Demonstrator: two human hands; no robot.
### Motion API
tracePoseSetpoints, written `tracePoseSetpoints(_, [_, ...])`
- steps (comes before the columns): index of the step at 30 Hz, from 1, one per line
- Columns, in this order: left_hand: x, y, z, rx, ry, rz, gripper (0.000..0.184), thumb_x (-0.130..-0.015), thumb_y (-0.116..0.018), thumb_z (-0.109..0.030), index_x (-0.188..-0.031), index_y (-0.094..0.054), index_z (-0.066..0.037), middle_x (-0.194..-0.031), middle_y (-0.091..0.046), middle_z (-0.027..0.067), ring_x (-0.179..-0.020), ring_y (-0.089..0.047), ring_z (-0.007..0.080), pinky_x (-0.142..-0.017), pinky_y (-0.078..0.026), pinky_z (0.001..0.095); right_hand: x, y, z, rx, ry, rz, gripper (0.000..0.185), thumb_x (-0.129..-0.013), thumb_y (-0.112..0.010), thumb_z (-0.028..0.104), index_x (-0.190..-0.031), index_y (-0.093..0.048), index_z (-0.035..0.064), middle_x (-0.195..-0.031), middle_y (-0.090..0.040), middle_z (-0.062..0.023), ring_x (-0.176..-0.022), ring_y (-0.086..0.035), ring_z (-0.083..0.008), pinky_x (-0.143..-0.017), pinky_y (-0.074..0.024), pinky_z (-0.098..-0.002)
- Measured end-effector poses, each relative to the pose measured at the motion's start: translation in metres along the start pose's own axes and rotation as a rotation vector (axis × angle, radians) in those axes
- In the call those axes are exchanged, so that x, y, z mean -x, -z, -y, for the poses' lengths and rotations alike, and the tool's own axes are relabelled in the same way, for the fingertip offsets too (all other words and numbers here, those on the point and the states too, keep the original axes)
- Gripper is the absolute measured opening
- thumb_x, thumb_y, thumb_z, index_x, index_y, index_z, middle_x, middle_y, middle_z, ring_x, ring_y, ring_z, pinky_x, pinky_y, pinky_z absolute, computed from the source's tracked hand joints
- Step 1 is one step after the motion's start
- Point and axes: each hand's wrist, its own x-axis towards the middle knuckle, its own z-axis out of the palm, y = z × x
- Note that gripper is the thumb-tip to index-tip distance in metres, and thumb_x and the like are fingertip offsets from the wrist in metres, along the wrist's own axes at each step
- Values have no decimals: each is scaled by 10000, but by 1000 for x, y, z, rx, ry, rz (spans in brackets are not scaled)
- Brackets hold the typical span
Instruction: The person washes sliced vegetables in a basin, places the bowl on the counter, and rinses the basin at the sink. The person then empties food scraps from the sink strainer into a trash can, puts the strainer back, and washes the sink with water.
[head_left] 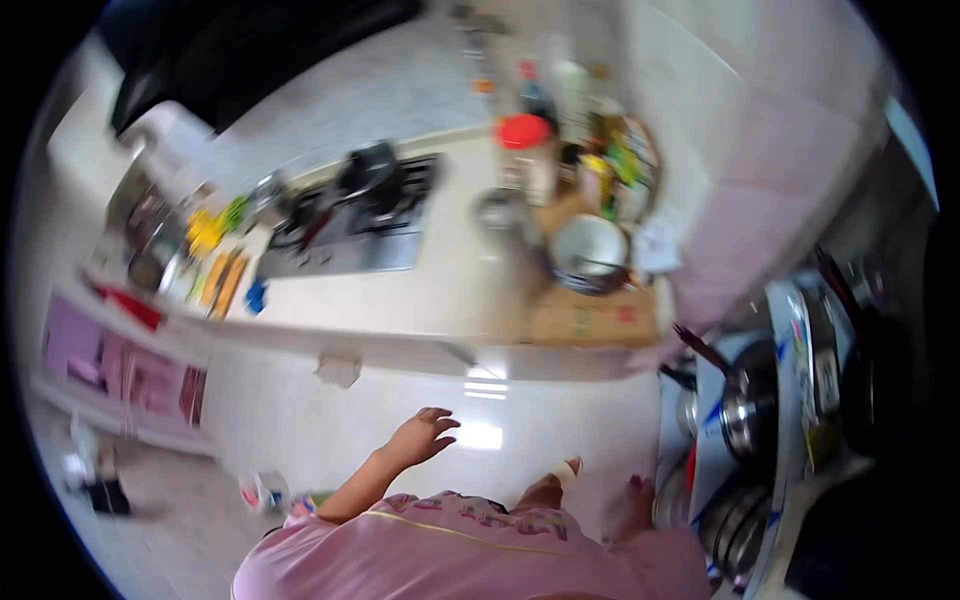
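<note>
My left hand (425, 437) hangs over the pale, glossy floor with its fingers apart and nothing in it. My right hand (634, 500) is low beside the pink shirt, near the rack of pans; blur hides its fingers and anything in them. A foot in a sandal (562, 474) shows between the hands. Neither hand touches the counter (370, 305), where a dark pot (370, 172) sits on the gas stove (345, 240). Farther right, a white bowl (588, 243) with a utensil in it is near a red-lidded jar (522, 132).
At the right, a rack (740, 370) holds pans and lids. A cardboard box (590, 318) lies at the counter's right end. Yellow items (205, 232) and a blue cloth (256, 296) are on the left part. A small bin (262, 492) stands on the floor.
</note>
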Motion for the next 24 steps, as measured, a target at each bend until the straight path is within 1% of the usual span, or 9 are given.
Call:
tracePoseSetpoints(8, [211, 38, 127, 92, 243, -508, 273, -770, -580, -183, -1030, -563, -100, -1113, -504, 130, -1033, -461, 306, -859, -402, 372, 107, -165, -41, 1723, 573, 560, 160, -814, -488, 243, -790, -524, 89, -653, -514, -65, -562, -494, -211, -530, -442, -356])
tracePoseSetpoints(13, [389, 2, 219, 113, 531, -827, 267, -729, -617, -166, -986, -584, -97, -1087, -515, 143, -1014, -473, 312, -833, -416, 373, 183, -234, -109, 1999, 1831, 1086, 146, -811, -461, 232, -736, -527, 126, -649, -505, -63, -555, -488, -216, -512, -438, -369])
tracePoseSetpoints(16, [479, -4, 245, 155, 782, -934, 272, -718, -629, -161, -978, -585, -91, -1086, -512, 135, -1021, -468, 304, -864, -391, 370, 237, -266, -155, 1795, 1996, 1555, 116, -763, -532, 199, -735, -554, 89, -685, -531, -89, -650, -514, -218, -625, -434, -360])
tracePoseSetpoints(17, [499, -8, 249, 170, 872, -958, 275, -716, -632, -160, -977, -584, -88, -1087, -510, 131, -1025, -465, 301, -880, -380, 368, 256, -274, -162, 1801, 1305, 1649, 74, -749, -557, 154, -786, -574, 92, -715, -552, -85, -670, -537, -208, -639, -445, -340])
tracePoseSetpoints(18, [517, -12, 256, 160, 916, -980, 275, -707, -637, -151, -968, -587, -84, -1082, -511, 130, -1024, -465, 300, -882, -376, 364, 272, -285, -181, 1795, 1108, 1651, 104, -754, -550, 197, -763, -566, 95, -710, -544, -76, -659, -529, -212, -617, -436, -352])
tracePoseSetpoints(20, [549, -21, 274, 137, 1002, -1016, 275, -688, -647, -133, -950, -592, -75, -1073, -512, 128, -1021, -467, 297, -888, -368, 357, 257, -295, -237, 1707, 1247, 1764, 187, -764, -536, 284, -719, -549, 103, -702, -529, -57, -636, -512, -221, -573, -418, -376])
tracePoseSetpoints(21, [559, -33, 288, 169, 1011, -1063, 288, -667, -654, -111, -944, -590, -64, -1054, -517, 124, -1023, -466, 295, -875, -376, 352, 198, -285, -283, 1249, 1644, 1934, 233, -768, -529, 328, -697, -540, 107, -697, -522, -48, -625, -504, -226, -551, -409, -388])
tracePoseSetpoints(22, [568, -41, 301, 172, 1030, -1071, 286, -664, -654, -105, -940, -590, -61, -1050, -518, 123, -1020, -468, 295, -872, -379, 351, 246, -312, -282, 1876, 1045, 1645, 233, -766, -533, 330, -720, -532, 101, -721, -517, -56, -648, -499, -230, -568, -405, -386])
tracePoseSetpoints(24, [582, -49, 323, 174, 1067, -1086, 282, -659, -655, -94, -930, -589, -55, -1041, -521, 123, -1013, -473, 296, -865, -386, 351, 324, -347, -310, 2158, 666, 1318, 245, -761, -540, 334, -767, -517, 90, -767, -506, -73, -693, -489, -239, -604, -397, -383])
